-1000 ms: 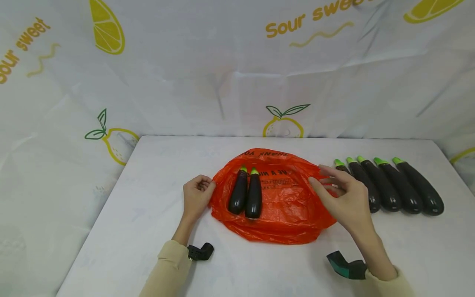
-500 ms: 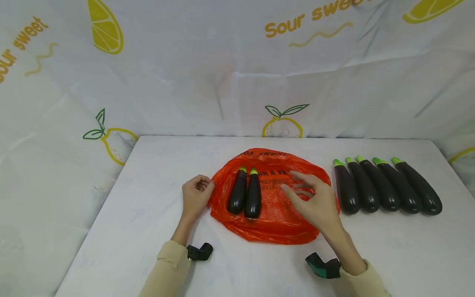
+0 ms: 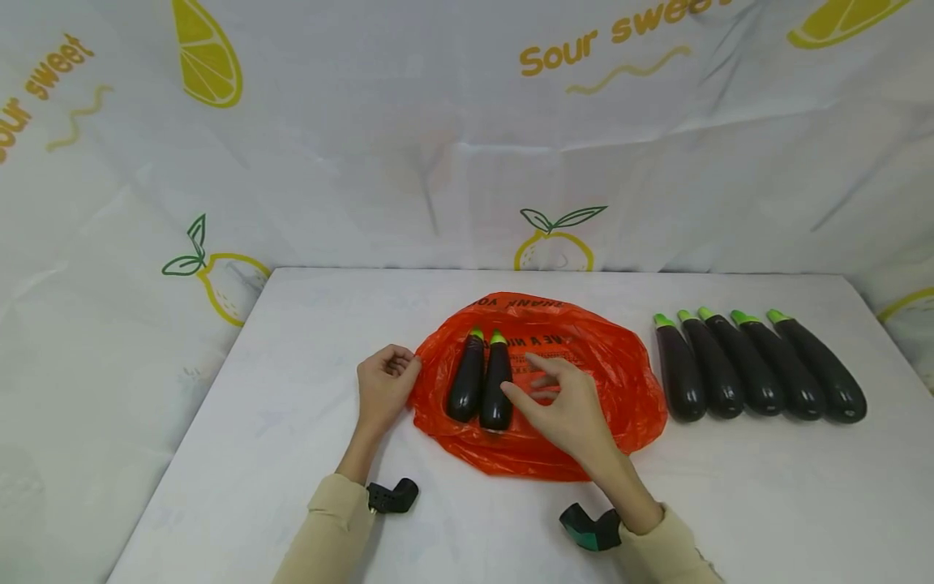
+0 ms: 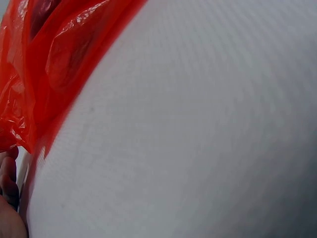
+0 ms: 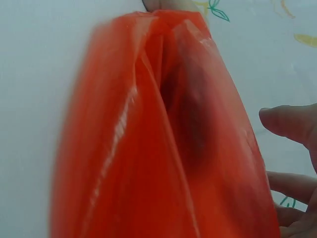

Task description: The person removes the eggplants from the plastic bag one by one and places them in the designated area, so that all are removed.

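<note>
A red plastic bag lies spread on the white table with its mouth gaping. Inside its left half rest two dark eggplants, a left eggplant and a right eggplant, green stem ends pointing away. My left hand pinches the bag's left rim with curled fingers. Over the bag is my right hand, thumb and fingers spread with a gap between them, the thumb tip close to the right eggplant. I cannot tell whether they touch. In the right wrist view, red plastic fills the middle beside my fingers.
To the right of the bag, several eggplants lie side by side in a slanted row on the table. Behind the table hangs a white cloth printed with lemons and lettering.
My right hand has moved left, from the bag's right rim across the opening to beside the right eggplant. The left hand stays at the left rim.
</note>
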A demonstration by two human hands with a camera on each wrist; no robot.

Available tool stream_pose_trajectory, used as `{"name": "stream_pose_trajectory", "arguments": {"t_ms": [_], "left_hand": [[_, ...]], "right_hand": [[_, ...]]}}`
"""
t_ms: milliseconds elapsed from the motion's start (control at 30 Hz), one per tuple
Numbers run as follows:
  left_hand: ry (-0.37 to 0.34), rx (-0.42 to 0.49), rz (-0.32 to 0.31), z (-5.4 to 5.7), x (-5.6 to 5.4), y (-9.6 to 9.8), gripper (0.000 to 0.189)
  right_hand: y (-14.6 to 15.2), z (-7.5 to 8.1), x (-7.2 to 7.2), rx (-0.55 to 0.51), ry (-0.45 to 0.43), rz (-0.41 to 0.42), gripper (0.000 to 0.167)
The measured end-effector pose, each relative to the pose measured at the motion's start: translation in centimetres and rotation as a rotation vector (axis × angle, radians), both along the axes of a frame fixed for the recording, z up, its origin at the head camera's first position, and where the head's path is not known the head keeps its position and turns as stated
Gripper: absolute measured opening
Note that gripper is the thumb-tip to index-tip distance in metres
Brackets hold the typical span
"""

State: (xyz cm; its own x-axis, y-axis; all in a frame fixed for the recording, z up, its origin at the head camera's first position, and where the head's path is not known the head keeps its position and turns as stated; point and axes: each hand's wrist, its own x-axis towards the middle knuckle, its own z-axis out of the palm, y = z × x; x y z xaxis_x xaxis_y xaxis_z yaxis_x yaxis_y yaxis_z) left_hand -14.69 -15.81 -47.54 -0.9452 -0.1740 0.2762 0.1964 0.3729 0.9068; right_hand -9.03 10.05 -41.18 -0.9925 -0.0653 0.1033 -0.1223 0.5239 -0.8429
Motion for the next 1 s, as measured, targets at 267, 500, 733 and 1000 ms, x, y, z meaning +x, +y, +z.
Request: {"name": "stream_pose_trajectory", "arguments": {"t_ms": [267, 500, 733, 1000], "left_hand": [[0.018, 0.003, -0.033, -0.7, -0.2, -0.5, 0.009], [0.022, 0.002, -0.038, -0.5, -0.2, -0.5, 0.008], [0.019, -0.010, -0.035, -0.5, -0.2, -0.5, 0.009], [0.016, -0.014, -0.029, -0.5, -0.2, -0.5, 0.009]], "right_hand": [[-1.7, -0.3, 0.2, 0.049, -0.045, 0.003, 0.063], [-2.8, -0.6, 0.5, 0.094, -0.066, -0.003, 0.071], [-3.2, -1.1, 0.5, 0.097, -0.074, 0.003, 0.065], [-2.1, -0.9, 0.2, 0.085, -0.094, -0.026, 0.060]]}}
